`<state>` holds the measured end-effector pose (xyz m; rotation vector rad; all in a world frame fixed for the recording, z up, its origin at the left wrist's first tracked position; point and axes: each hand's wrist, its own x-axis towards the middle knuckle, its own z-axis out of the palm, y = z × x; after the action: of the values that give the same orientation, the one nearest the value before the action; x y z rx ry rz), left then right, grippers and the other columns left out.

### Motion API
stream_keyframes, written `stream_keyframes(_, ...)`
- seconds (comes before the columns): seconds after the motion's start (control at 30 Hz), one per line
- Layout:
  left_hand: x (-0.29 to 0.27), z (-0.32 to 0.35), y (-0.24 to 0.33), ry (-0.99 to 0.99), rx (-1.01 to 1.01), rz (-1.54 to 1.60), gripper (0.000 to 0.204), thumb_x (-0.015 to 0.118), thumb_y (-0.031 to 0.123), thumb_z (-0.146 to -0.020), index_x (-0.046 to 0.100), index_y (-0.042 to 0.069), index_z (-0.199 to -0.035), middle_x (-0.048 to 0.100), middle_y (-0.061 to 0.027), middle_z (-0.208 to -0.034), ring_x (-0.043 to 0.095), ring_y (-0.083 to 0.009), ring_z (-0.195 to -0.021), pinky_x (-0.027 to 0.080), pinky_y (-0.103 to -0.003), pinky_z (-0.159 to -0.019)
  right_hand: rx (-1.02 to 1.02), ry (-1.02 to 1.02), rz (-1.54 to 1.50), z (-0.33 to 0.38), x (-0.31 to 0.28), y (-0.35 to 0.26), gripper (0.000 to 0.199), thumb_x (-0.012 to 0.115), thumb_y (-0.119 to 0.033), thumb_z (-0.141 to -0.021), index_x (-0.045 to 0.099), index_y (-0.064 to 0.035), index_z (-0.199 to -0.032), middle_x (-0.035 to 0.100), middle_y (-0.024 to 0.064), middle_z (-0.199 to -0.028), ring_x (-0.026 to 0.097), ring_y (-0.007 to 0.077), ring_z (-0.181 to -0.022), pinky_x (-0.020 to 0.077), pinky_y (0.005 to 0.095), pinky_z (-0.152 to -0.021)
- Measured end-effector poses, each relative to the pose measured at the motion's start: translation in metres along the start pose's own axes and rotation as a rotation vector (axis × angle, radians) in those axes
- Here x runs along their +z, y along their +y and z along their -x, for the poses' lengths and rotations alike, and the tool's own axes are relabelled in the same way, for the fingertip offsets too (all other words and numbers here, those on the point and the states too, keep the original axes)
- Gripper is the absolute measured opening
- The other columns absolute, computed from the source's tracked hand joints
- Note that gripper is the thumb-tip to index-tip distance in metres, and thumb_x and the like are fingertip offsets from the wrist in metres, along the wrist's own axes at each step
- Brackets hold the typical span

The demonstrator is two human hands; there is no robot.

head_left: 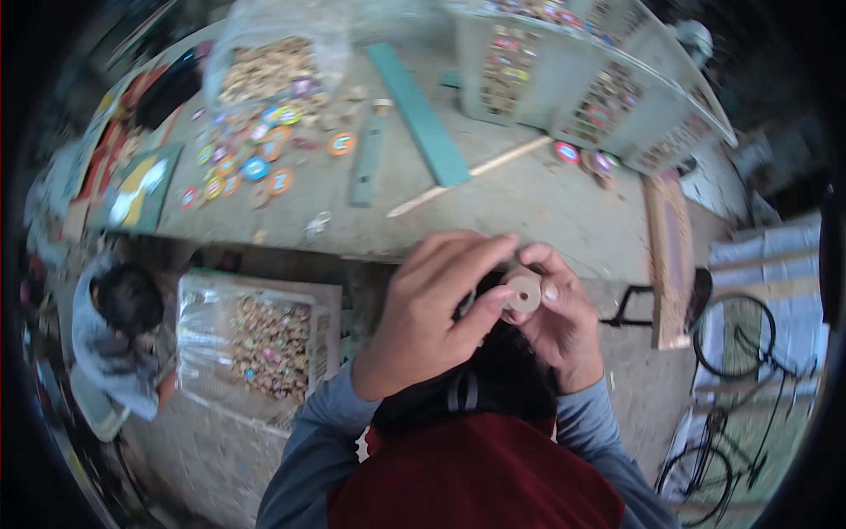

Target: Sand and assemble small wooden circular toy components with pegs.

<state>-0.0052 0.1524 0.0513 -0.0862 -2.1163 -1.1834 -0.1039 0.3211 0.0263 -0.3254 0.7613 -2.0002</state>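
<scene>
A small pale wooden disc (520, 305) with a dark hole in its middle is held up in front of my chest, above the table's near edge. My right hand (564, 322) grips it from the right, thumb against its rim. From the left, my left hand (432, 309) closes on it, with the thumb at its edge and the fingers curled over the top. What lies behind the disc, between the fingers, is mostly hidden.
Coloured round pieces (256, 169) lie on the table (308, 198) by a clear bag (339, 40) of wooden pieces. Green strips (423, 119), a wooden stick (471, 174) and a filled plastic crate (546, 106) are farther right. A person (115, 326) sits lower left beside another crate (198, 339).
</scene>
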Motion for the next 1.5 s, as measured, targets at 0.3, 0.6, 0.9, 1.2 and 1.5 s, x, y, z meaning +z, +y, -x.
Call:
stream_keyframes(0.3, -0.027, 0.026, -0.014, -0.106, -0.180, 0.308, 0.048, 0.070, -0.003, -0.086, 0.060, 0.001, -0.133, 0.072, -0.0065, -0.095, 0.065, -0.0117, -0.080, 0.053, -0.029, -0.074, 0.055, 0.034, 0.180, 0.000, 0.013, 0.025, 0.052, 0.072, -0.017, -0.090, 0.048, -0.0023, -0.134, 0.066, 0.0118, -0.097, 0.062, 0.0160, -0.083, 0.0497, 0.0276, -0.077)
stream_keyframes(0.6, -0.091, 0.015, -0.033, 0.348, -0.292, -0.069, 0.036, 0.070, -0.002, -0.081, 0.069, 0.002, -0.117, 0.069, -0.0042, -0.089, 0.063, -0.0097, -0.073, 0.052, -0.025, -0.067, -0.017, 0.042, 0.276, 0.007, 0.012, 0.036, 0.048, 0.063, -0.020, -0.097, 0.049, -0.0009, -0.138, 0.069, 0.0173, -0.111, 0.062, 0.0160, -0.088, 0.0498, 0.0308, -0.082)
stream_keyframes(0.9, -0.192, -0.029, -0.115, 0.594, -0.168, -0.939, 0.029, 0.070, 0.009, -0.089, 0.070, 0.004, -0.117, 0.068, -0.0112, -0.089, 0.065, -0.0216, -0.072, 0.052, -0.036, -0.069, -0.085, 0.182, 0.482, 0.041, -0.011, 0.035, 0.030, 0.063, -0.016, -0.096, 0.063, 0.0005, -0.120, 0.071, 0.0143, -0.106, 0.062, 0.0149, -0.088, 0.0488, 0.0314, -0.087)
stream_keyframes(1.2, -0.167, -0.008, -0.123, 0.830, -0.109, -0.735, 0.029, 0.058, 0.005, -0.097, 0.068, -0.001, -0.123, 0.073, -0.0136, -0.109, 0.068, -0.0184, -0.097, 0.051, -0.030, -0.087, -0.149, 0.341, 0.751, 0.086, -0.018, -0.012, 0.019, 0.064, -0.014, -0.095, 0.068, 0.0024, -0.105, 0.071, 0.0133, -0.092, 0.064, 0.0163, -0.080, 0.0513, 0.0287, -0.076)
stream_keyframes(1.5, -0.056, -0.030, -0.070, 0.531, 0.207, -0.571, 0.028, 0.060, 0.000, -0.092, 0.067, -0.003, -0.120, 0.065, -0.0173, -0.127, 0.056, -0.0305, -0.123, 0.042, -0.042, -0.107, -0.346, 0.202, 1.600, 0.059, 0.036, -0.140, 0.019, 0.067, -0.014, -0.094, 0.066, 0.0032, -0.085, 0.067, 0.0104, -0.081, 0.064, 0.0187, -0.073, 0.0495, 0.0323, -0.069)
